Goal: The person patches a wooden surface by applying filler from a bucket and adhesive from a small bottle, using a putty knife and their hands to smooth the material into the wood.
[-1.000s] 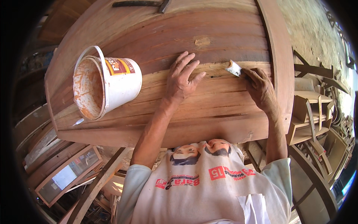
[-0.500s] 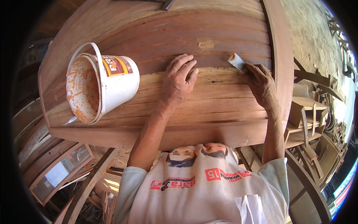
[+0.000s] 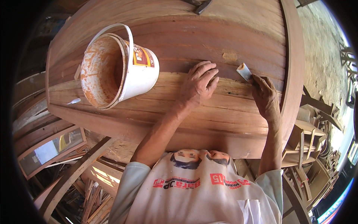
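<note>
Putty scraper: pinched between thumb and fingers of right hand, over the dark planks of wooden panel. Compared with a second ago, off the pale planks and closer to pale patch, now just to its lower right. Left hand: earlier spread, thumb out; now empty, fingers drawn together and slightly bent, resting on the wood at the seam between dark and pale planks. Whole view shifted too: white bucket higher and further right in frame, thin wooden piece newly visible at its left.

Blade projecting up and left beyond right fingertips; right fingers narrow, closed on the near end. Left fingertips to the left of the blade, near but apart, with bare dark plank between. Bucket well left of the scraper, handle raised, orange smears inside.

Near end of scraper hidden within right hand. Contact between blade edge and plank: cannot tell from this angle. Orange-brown material at blade tip, too small to make out in detail. Bucket's bottom turned out of sight. Hammer cut off by upper edge. Small white object below left of bucket, kind uncertain.
</note>
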{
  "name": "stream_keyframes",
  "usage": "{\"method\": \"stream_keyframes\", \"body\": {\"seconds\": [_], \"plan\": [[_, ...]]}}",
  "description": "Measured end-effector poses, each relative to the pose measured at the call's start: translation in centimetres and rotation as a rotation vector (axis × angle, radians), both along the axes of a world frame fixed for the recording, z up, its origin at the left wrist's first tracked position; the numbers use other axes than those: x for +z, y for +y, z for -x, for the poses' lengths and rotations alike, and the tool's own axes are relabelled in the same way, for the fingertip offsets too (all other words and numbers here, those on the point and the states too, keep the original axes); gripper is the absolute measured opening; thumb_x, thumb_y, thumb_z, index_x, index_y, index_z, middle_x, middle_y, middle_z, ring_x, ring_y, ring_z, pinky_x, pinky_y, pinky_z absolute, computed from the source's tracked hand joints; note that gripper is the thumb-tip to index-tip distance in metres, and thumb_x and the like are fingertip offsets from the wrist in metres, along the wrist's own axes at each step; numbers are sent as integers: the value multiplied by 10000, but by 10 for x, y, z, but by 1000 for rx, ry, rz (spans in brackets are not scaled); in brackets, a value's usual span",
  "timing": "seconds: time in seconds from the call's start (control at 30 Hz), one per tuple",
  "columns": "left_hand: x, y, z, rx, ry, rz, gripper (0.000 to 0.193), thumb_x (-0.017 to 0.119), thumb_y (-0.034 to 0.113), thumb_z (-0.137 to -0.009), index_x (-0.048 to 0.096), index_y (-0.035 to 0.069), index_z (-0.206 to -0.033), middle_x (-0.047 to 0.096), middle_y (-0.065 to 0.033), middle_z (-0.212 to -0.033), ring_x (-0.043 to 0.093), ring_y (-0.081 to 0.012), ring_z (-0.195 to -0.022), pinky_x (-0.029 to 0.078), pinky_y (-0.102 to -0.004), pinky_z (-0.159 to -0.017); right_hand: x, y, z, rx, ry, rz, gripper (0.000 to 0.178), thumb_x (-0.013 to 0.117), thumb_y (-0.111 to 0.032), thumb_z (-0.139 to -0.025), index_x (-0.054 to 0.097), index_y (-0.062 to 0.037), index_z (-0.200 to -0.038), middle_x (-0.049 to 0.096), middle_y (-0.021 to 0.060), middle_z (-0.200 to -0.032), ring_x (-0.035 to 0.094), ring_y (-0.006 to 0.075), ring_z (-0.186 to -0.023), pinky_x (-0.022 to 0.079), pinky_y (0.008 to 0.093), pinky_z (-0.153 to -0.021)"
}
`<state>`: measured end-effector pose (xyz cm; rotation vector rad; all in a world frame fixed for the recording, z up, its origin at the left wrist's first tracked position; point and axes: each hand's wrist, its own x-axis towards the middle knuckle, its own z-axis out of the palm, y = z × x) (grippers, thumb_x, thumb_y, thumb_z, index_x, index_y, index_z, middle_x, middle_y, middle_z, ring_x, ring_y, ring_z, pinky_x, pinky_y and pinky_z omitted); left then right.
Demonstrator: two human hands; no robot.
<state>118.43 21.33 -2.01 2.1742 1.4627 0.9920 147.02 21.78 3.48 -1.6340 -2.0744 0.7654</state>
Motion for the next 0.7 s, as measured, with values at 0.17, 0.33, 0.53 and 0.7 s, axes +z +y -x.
{"method": "stream_keyframes", "body": {"seconds": [0.17, 0.33, 0.53, 0.7], "plan": [[5, -1, 0, 122, 88, -36, 421, 805, 159, -950, 739, 17, -1341, 657, -156, -1486, 564, -375, -1451, 439, -542, -1227, 4, 0, 3, -16, 19, 11, 351, 704, -25, -1014, 712, -26, -1365, 719, 160, -1184, 706, 352, -1072, 577, 454, -925], [0, 1, -1, 126, 159, -1, 515, 783, 204, -975, 684, 6, -1440, 552, -191, -1629, 483, -401, -1533, 368, -589, -1273, 3, -7, -6, -76, -18, 41, 358, 696, -28, -1017, 707, -27, -1375, 714, 167, -1160, 692, 362, -1077, 560, 465, -943], [6, 3, -1, 102, 167, 48, 518, 790, 201, -969, 685, -2, -1434, 540, -191, -1640, 481, -405, -1534, 368, -591, -1272, 6, -25, -23, -159, -34, 62, 333, 706, -56, -1039, 706, -9, -1369, 711, 179, -1165, 706, 364, -1040, 563, 457, -916], [4, 3, 0, 109, 162, 63, 527, 808, 196, -950, 689, 4, -1426, 547, -188, -1628, 485, -408, -1528, 382, -589, -1260, 2, -35, -26, -222, -30, 51, 321, 712, -66, -1047, 707, -1, -1361, 717, 176, -1194, 721, 346, -1030, 577, 439, -911]]}}
